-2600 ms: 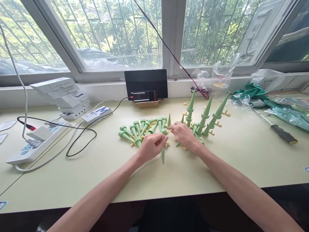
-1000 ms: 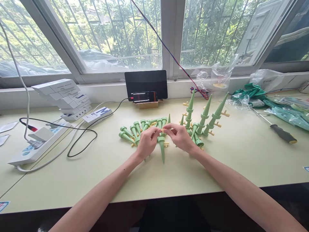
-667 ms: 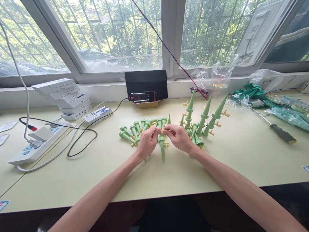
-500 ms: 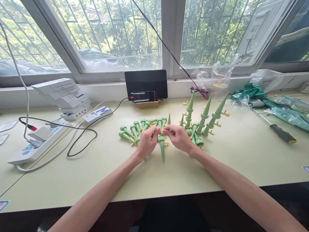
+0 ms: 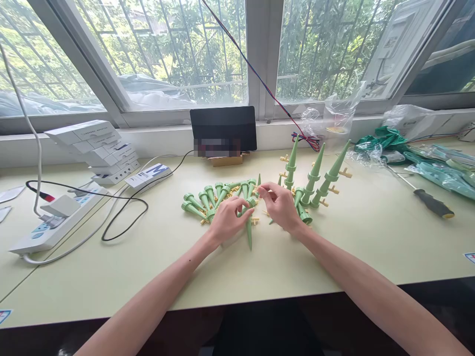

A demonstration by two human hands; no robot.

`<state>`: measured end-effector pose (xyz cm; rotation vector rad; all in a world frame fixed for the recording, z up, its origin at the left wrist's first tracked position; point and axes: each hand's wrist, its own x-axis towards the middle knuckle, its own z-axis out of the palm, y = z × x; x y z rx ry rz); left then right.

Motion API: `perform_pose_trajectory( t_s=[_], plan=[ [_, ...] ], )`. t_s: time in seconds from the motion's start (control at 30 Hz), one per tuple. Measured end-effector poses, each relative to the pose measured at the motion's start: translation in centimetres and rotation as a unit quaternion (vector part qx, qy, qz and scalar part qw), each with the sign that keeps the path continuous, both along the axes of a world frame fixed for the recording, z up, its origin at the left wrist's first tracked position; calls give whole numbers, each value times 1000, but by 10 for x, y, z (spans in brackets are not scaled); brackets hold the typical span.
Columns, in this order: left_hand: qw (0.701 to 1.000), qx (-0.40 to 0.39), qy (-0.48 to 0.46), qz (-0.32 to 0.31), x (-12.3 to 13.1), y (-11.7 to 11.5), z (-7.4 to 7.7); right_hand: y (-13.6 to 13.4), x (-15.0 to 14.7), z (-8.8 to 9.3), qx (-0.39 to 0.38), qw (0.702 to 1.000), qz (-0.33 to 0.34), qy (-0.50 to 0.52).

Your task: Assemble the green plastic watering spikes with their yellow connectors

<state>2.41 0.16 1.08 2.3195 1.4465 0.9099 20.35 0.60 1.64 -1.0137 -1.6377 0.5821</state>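
Nearest on the pale counter [image 5: 208, 291], I record a green spike [image 5: 249, 236] lying with its point toward 6 o'clock, the dial centred between the hands; a yellow valve [image 5: 255, 221] sits at its side. Left hand [image 5: 230, 217], at 8 o'clock: grip closed, thumb and fingers round a second green spike [image 5: 251, 202], its capped end showing at the fingertips. Right hand [image 5: 281, 205], at 3 o'clock: fingers bent, tips near that cap; I cannot tell whether this grip holds anything. Past the left hand, toward 10 o'clock, I note a heap of green spikes [image 5: 205, 200]. Beyond the right hand, at 2 o'clock, three spike stacks [image 5: 313, 175] point upward, yellow fittings [image 5: 334, 190] jutting from their sides. Well apart at 3 o'clock lies a screwdriver [image 5: 433, 203]; at 9 o'clock, a power strip [image 5: 40, 232]. Further back I log stacked white boxes [image 5: 96, 146] between 9 and 10 o'clock and, at 11, a dark tablet [image 5: 222, 123] upright behind a pixelated patch. Barred windows [image 5: 178, 49] span the far side.
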Motion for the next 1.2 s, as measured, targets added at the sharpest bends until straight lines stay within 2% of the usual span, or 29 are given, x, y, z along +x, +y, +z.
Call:
perform_pose_trajectory(
  t_s=[0.17, 0.33, 0.5, 0.77, 0.97, 1.2],
  plan=[
    [999, -29, 31, -4, 0, 0, -1, -1, -4, -3, 1, 1000, 16, -10],
    [999, -20, 29, -10, -1, 1, -3, -1, -4, -2, -7, 1000, 12, -17],
    [1000, 0, 4, -19, 0, 1, -4, -2, -3, -3, -21, 1000, 10, -14],
    [997, 30, -72, -7, 2, -2, 3, -2, -4, -2, -24, 1000, -6, -18],
    [989, 46, -136, 27, 2, -1, 4, -1, -4, -2, -18, 1000, -8, -17],
    [983, 65, -154, 76, 0, 1, 5, 3, -3, -6, -15, 998, 4, -69]
  ],
)
